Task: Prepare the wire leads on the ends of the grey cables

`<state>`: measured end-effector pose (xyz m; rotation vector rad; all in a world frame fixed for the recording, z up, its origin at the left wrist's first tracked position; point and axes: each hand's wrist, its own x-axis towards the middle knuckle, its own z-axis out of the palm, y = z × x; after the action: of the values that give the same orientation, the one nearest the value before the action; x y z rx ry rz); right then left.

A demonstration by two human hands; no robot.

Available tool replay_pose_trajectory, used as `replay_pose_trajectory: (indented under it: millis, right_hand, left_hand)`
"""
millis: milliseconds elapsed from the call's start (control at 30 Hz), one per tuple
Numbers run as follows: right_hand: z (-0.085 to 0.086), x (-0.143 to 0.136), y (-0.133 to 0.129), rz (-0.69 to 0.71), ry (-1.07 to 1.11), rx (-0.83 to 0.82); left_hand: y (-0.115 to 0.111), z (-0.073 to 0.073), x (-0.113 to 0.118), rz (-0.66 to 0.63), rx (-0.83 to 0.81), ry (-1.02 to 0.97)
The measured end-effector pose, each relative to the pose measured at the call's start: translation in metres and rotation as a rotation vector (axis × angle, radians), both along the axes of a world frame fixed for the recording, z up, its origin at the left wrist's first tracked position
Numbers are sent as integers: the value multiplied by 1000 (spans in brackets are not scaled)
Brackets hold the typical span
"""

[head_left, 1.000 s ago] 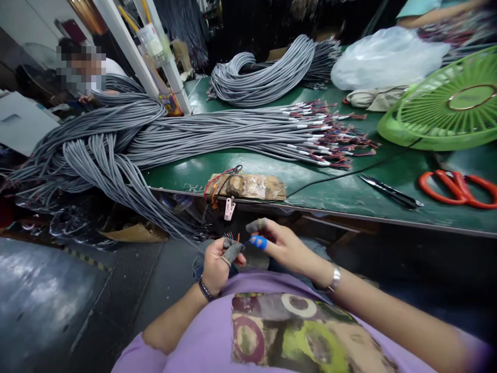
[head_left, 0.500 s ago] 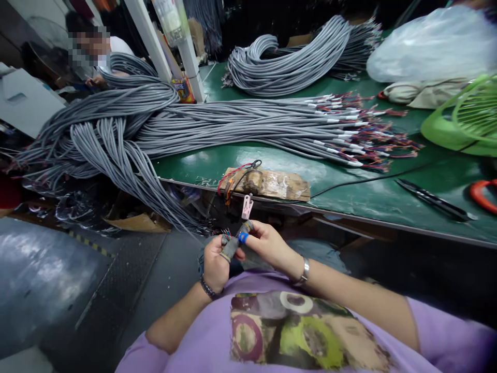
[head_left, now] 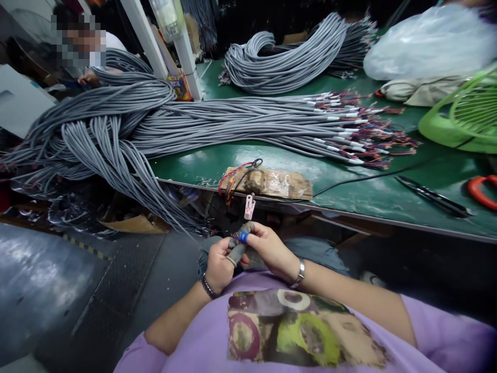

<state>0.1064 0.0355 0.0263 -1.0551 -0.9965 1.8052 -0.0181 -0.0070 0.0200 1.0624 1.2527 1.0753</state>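
Since half a second ago the right hand (head_left: 272, 251) has closed in on the left hand (head_left: 218, 264), so that its blue-capped fingertip (head_left: 243, 237) now sits against the wire ends (head_left: 235, 237); a second ago the two hands were apart; the left fist is closed round a grey cable (head_left: 171, 220), thumb in a grey cot pressed along it; the right thumb and forefinger are pinched together on the coloured wire ends, which stick up just above the left fist, at about 11 o'clock from the right palm; the cable's long axis runs from the fist away toward 10 o'clock, up to the cable pile (head_left: 116, 134) hanging off the green table (head_left: 349, 191); both hands touch the cable, the right nearer its tip; a taped block (head_left: 272, 182) with a pink clip (head_left: 249, 206) sits at 12 o'clock from the hands, on the table edge; scissors (head_left: 481, 189) and a fan (head_left: 462, 116) lie well apart at 2 o'clock.
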Motion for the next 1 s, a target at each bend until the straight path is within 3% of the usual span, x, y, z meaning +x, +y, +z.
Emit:
replay_pose_trajectory:
  millis: [100,233,300,400,500,600,767,1000]
  right_hand:
    - [-1,-4,0,2,40,-127]
    - [-5,4,14,-254,-7,-287]
    - [-6,11,19,-258,41,-385]
    - [-2,19,17,-81,187,-339]
    - [4,19,9,69,171,-203]
    - [5,16,4,71,93,-89]
    - [1,18,5,58,49,-32]
    - [-2,18,6,31,9,24]
  left_hand:
    - [-2,1,0,73,40,-12]
    - [-7,1,0,94,94,2]
    - [-8,-1,0,108,100,-31]
    - [-6,-8,0,185,88,-137]
    - [-3,-12,0,170,75,-139]
    - [-3,-8,2,115,72,-69]
    - [-3,0,4,51,32,5]
    - [-3,-3,5,54,17,-2]
